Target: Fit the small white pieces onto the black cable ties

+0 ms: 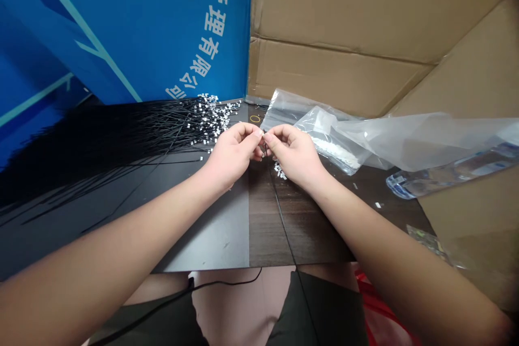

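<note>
My left hand [234, 152] and my right hand [295, 152] meet above the table, thumbs and forefingers pinched close together. A thin black wire [280, 206] comes up over the table edge to the right fingertips, which grip its end. At the left fingertips a tiny white connector piece [261, 132] shows, mostly covered by the fingers. Just below the right hand lies a small heap of loose white connector pieces [279, 171]. Left of my left hand spreads a large bundle of black wires [101, 135], many tipped with white connectors [211, 121].
Clear plastic bags [365, 135], one holding white pieces, lie right of my hands. A blue printed panel [162, 21] and cardboard [344, 11] stand behind the dark table [227, 238]. A small bag [427, 240] lies at the right. A black cord [227, 283] crosses my lap.
</note>
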`<action>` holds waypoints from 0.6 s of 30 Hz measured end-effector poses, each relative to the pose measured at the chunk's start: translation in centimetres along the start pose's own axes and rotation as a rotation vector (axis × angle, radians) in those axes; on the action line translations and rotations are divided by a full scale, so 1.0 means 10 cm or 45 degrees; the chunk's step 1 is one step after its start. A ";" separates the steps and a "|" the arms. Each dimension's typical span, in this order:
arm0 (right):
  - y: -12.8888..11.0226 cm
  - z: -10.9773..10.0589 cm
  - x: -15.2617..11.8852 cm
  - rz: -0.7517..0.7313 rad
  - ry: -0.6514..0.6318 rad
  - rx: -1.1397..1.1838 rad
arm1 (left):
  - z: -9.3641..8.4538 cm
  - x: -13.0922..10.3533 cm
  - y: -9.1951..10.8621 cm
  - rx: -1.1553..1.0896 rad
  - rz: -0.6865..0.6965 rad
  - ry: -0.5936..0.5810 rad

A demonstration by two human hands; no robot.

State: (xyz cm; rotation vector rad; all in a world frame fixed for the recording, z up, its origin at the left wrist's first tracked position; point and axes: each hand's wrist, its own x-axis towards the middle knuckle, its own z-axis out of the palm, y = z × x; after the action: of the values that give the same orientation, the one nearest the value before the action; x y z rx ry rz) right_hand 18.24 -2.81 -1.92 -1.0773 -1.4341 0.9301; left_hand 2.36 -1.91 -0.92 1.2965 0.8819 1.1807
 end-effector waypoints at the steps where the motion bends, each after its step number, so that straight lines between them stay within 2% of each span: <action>1: 0.01 -0.01 0.00 0.007 0.000 -0.002 | 0.00 0.00 0.01 -0.006 -0.011 0.003; 7: 0.01 -0.05 0.02 0.040 -0.024 0.052 | -0.07 0.07 0.03 0.016 -0.043 -0.083; 18: 0.01 -0.04 0.02 0.207 -0.030 0.207 | -0.04 0.06 0.00 0.011 -0.108 -0.091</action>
State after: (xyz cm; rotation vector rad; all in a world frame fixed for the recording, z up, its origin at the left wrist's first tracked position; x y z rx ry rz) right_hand 18.62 -2.55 -1.93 -1.0747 -1.2798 1.1588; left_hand 2.13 -1.28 -0.91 1.2877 0.8820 1.0592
